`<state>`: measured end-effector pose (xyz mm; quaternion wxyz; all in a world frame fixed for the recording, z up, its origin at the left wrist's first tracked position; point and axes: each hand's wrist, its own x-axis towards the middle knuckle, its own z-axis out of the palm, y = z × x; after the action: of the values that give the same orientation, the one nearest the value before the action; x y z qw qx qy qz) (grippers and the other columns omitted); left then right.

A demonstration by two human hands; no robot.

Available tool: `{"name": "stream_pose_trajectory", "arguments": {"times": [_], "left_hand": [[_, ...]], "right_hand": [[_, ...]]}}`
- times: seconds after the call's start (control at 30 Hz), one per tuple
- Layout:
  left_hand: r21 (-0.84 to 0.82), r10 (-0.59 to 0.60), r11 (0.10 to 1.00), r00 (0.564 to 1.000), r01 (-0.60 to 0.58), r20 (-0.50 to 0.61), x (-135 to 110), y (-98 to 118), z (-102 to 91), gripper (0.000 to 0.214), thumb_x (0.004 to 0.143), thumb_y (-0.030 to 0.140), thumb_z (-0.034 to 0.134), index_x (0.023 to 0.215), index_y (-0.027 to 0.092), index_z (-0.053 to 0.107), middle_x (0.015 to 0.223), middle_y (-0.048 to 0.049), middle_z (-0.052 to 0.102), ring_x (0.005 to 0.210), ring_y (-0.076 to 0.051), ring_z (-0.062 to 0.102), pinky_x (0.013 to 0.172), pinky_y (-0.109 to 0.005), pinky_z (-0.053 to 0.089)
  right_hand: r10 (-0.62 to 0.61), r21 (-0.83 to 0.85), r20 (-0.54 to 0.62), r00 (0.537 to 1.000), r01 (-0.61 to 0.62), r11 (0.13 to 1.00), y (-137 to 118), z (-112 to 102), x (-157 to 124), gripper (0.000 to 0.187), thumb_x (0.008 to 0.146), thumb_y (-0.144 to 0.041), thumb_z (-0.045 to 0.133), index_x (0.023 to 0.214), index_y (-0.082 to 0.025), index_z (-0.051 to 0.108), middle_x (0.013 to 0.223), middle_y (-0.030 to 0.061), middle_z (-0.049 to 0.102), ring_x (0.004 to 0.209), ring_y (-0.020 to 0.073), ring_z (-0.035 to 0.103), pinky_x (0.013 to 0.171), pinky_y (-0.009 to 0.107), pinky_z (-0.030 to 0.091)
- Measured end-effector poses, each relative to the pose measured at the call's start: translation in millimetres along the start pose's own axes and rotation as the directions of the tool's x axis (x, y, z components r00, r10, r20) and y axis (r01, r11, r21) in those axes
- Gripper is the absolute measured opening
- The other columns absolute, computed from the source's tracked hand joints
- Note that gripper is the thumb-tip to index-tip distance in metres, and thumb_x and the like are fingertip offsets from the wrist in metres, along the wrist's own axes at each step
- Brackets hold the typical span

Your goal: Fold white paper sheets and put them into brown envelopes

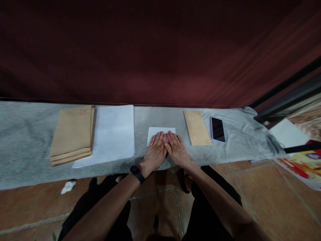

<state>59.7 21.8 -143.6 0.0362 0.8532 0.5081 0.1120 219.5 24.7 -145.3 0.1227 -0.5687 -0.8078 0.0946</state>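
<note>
My left hand point(154, 150) and my right hand point(177, 148) lie flat side by side, fingers stretched out, pressing on a small folded white sheet of paper point(156, 131) on the grey cloth-covered table point(30, 140). The index fingers nearly touch in the middle. A black band sits on my left wrist. Neither hand holds anything.
To the left lie a stack of white sheets point(112, 134) and a pile of brown envelopes point(72, 135). On the right are a single brown envelope point(197, 128) and a dark phone point(217, 129). A dark red curtain hangs behind. A crumpled white scrap point(68, 186) lies on the tiled floor.
</note>
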Motion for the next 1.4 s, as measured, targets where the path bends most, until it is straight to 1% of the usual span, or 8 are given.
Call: {"name": "stream_pose_trajectory", "arguments": {"times": [0.1, 0.23, 0.37, 0.6, 0.77, 0.97, 1.27, 1.4], "left_hand": [[-0.001, -0.032, 1.000, 0.999, 0.032, -0.040, -1, -7, 1.6, 0.060, 0.103, 0.027, 0.027, 0.158, 0.003, 0.031, 0.167, -0.0173, 0.030, 0.158, -0.025, 0.017, 0.129, -0.045, 0.023], [0.001, -0.099, 0.995, 0.994, 0.100, -0.050, -2, -13, -1.3, 0.061, 0.104, 0.033, 0.028, 0.158, 0.004, 0.030, 0.167, -0.0171, 0.028, 0.158, -0.025, 0.018, 0.129, -0.045, 0.021], [0.013, -0.160, 0.987, 0.986, 0.161, -0.036, -4, -17, -4.8, 0.062, 0.104, 0.033, 0.028, 0.157, 0.002, 0.032, 0.166, -0.0180, 0.029, 0.157, -0.027, 0.021, 0.129, -0.045, 0.021], [0.009, -0.252, 0.967, 0.966, 0.253, -0.053, -7, -23, -4.4, 0.062, 0.102, 0.032, 0.034, 0.157, 0.003, 0.034, 0.166, -0.0185, 0.029, 0.156, -0.028, 0.025, 0.128, -0.046, 0.023], [0.025, -0.299, 0.953, 0.952, 0.301, -0.060, -7, -21, -6.7, 0.062, 0.101, 0.031, 0.034, 0.157, 0.002, 0.035, 0.166, -0.0186, 0.031, 0.155, -0.030, 0.028, 0.128, -0.047, 0.023], [0.063, -0.301, 0.950, 0.952, 0.304, -0.056, -7, -18, -10.9, 0.062, 0.102, 0.031, 0.032, 0.156, 0.001, 0.035, 0.165, -0.0189, 0.031, 0.155, -0.031, 0.029, 0.127, -0.049, 0.023], [0.051, -0.292, 0.954, 0.953, 0.297, -0.082, -6, -18, -12.0, 0.062, 0.101, 0.029, 0.034, 0.154, -0.002, 0.038, 0.164, -0.0221, 0.033, 0.154, -0.032, 0.031, 0.128, -0.050, 0.022], [0.039, -0.215, 0.975, 0.972, 0.219, -0.093, -7, -17, -14.6, 0.059, 0.102, 0.029, 0.031, 0.152, -0.002, 0.040, 0.162, -0.0224, 0.036, 0.154, -0.031, 0.030, 0.128, -0.049, 0.023]], "right_hand": [[0.009, -0.026, -0.019, 1.000, -0.010, 1.000, 4, 1, -2, 0.060, 0.109, -0.041, 0.028, 0.160, -0.011, 0.033, 0.167, 0.0120, 0.030, 0.157, 0.0239, 0.025, 0.129, 0.047, 0.019], [0.049, -0.052, -0.049, 0.998, -0.051, 0.997, 11, 1, -3, 0.060, 0.108, -0.040, 0.030, 0.161, -0.011, 0.031, 0.167, 0.0123, 0.029, 0.156, 0.0255, 0.026, 0.128, 0.047, 0.021], [0.083, -0.067, -0.075, 0.994, -0.088, 0.994, 17, 2, -3, 0.059, 0.108, -0.037, 0.032, 0.161, -0.012, 0.032, 0.166, 0.0128, 0.032, 0.155, 0.0256, 0.029, 0.126, 0.047, 0.024], [0.097, -0.084, -0.096, 0.991, -0.105, 0.991, 24, 2, -3, 0.058, 0.107, -0.034, 0.034, 0.159, -0.008, 0.036, 0.165, 0.0144, 0.035, 0.153, 0.0281, 0.033, 0.125, 0.047, 0.026], [0.081, -0.073, -0.121, 0.989, -0.090, 0.993, 29, 1, -5, 0.056, 0.107, -0.033, 0.035, 0.159, -0.013, 0.036, 0.165, 0.0127, 0.037, 0.153, 0.0276, 0.033, 0.125, 0.049, 0.028], [0.071, -0.062, -0.111, 0.991, -0.078, 0.995, 33, -1, -4, 0.055, 0.106, -0.032, 0.037, 0.157, -0.011, 0.040, 0.164, 0.0154, 0.038, 0.153, 0.0279, 0.034, 0.124, 0.049, 0.030], [0.090, -0.011, -0.123, 0.988, -0.092, 0.996, 35, -7, -3, 0.052, 0.106, -0.030, 0.036, 0.155, -0.014, 0.044, 0.164, 0.0147, 0.038, 0.151, 0.0302, 0.036, 0.121, 0.053, 0.035], [0.102, 0.021, -0.105, 0.989, -0.101, 0.995, 33, -14, 4, 0.052, 0.106, -0.031, 0.034, 0.152, -0.011, 0.048, 0.162, 0.0167, 0.041, 0.151, 0.0296, 0.037, 0.123, 0.052, 0.033]]}}
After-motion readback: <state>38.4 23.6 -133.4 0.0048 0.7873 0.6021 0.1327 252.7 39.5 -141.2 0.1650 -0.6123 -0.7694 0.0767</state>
